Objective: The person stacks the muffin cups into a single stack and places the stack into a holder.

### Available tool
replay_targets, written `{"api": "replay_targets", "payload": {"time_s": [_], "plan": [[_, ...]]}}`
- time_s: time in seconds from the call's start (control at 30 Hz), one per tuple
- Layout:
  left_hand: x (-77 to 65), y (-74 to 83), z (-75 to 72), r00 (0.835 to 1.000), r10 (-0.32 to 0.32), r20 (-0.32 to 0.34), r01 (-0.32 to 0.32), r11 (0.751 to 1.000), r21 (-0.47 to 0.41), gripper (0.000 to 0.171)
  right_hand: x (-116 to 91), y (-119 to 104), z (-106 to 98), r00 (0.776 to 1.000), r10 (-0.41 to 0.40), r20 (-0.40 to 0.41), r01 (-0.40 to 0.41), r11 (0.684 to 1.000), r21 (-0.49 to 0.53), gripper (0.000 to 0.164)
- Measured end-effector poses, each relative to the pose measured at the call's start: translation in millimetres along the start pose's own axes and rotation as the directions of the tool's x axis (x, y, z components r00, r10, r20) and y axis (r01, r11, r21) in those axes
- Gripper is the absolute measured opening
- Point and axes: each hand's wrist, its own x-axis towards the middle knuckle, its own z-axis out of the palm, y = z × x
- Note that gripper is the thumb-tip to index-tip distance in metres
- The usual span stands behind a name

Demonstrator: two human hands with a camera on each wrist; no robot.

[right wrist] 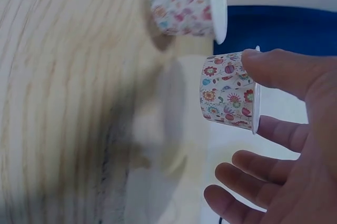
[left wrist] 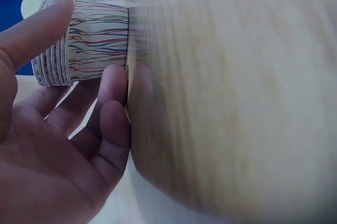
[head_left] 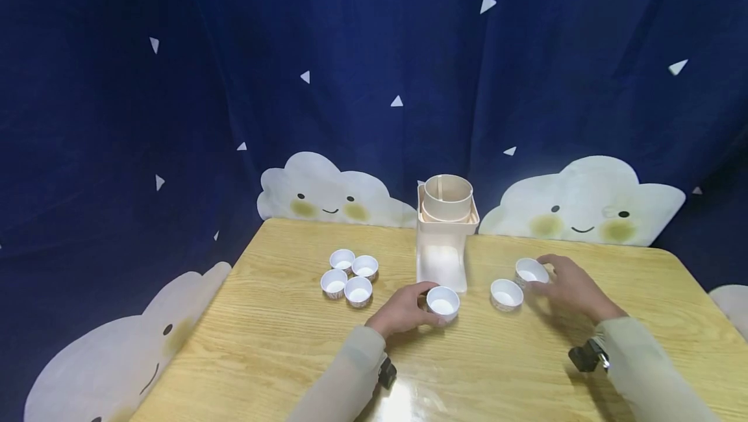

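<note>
In the head view my left hand (head_left: 404,310) grips a stack of paper cups (head_left: 443,305) at the table's middle. The left wrist view shows several nested rims and coloured wavy lines on this stack (left wrist: 97,39), with my thumb on one side and fingers on the other. My right hand (head_left: 575,287) pinches a single paper cup (head_left: 532,271) by its rim. Printed flowers cover that cup (right wrist: 227,91) in the right wrist view; whether its base touches the table I cannot tell. Beside it stands another white-lined paper cup (head_left: 506,295), untouched.
A beige dispenser-like stand (head_left: 442,240) with a round open top is behind the left hand's stack. Several paper cups (head_left: 358,291) stand grouped on the left of the wooden table (head_left: 274,337). A dark blue curtain (head_left: 362,39) with clouds hangs behind the table.
</note>
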Motion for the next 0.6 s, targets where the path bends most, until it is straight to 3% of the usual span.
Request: {"api": "replay_targets", "payload": {"time_s": [0.27, 0.6], "plan": [[-0.6, -0.5, 1.2, 1.0, 0.012, 0.004, -0.012, 1.0, 0.001, 0.056, -4.5, -10.0, -6.7, 0.999, 0.033, 0.013, -0.033, 0.999, 0.012, 0.079], [-1.6, 2.9, -1.2, 1.0, 0.023, 0.002, -0.023, 1.0, 0.012, 0.058, -11.4, -27.4, -15.9, 0.999, -0.027, -0.024, 0.027, 1.0, 0.005, 0.075]]}}
